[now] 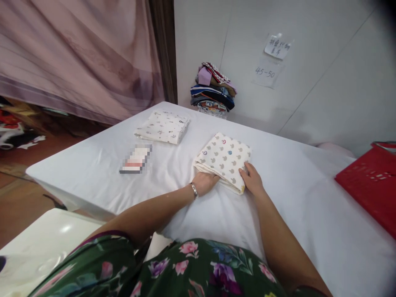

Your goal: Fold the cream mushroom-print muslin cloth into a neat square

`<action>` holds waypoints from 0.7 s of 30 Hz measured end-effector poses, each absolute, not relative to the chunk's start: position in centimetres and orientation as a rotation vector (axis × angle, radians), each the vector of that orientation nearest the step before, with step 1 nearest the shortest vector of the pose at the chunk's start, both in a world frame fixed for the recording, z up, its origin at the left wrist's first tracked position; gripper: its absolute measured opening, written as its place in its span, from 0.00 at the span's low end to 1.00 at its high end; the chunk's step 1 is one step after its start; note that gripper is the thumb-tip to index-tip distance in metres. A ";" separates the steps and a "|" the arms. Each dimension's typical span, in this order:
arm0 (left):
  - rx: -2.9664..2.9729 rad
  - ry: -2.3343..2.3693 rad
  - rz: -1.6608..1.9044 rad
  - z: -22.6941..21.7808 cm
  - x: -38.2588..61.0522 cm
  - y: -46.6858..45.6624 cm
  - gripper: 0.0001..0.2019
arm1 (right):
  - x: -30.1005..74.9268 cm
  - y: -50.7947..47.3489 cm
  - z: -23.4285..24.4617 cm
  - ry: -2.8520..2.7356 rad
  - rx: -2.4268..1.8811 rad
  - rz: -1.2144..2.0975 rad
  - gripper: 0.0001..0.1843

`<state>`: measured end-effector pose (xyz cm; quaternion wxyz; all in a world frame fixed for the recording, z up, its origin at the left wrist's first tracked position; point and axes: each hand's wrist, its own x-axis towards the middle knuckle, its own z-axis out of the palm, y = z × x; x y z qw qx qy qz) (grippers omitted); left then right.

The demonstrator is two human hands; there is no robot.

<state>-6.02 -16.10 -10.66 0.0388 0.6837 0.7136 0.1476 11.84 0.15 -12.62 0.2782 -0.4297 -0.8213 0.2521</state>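
Observation:
A folded white cloth with grey, red and blue prints (224, 159) lies on the white-covered table (108, 185). My left hand (204, 183), with a bracelet at the wrist, has its fingers tucked under the near left edge of this cloth, so the fingertips are hidden. At the cloth's right side is my right hand (253, 179), its thumb and fingers gripping the edge. Farther left, a second folded white cloth with small dark prints (163, 127) lies flat, apart from both hands.
A blurred-out phone-like rectangle (136, 159) lies on the table's left half. Stacked folded clothes (213, 90) rise behind the far edge. At right sits a red bag (371, 181). A white stool-like surface (46, 243) stands lower left, and a pink curtain (86, 53) hangs beyond.

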 end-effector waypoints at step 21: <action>2.387 2.117 0.238 -9.7 -1.5 -15.2 0.14 | 11.7 -0.1 -12.7 -2.242 -1.144 0.626 0.29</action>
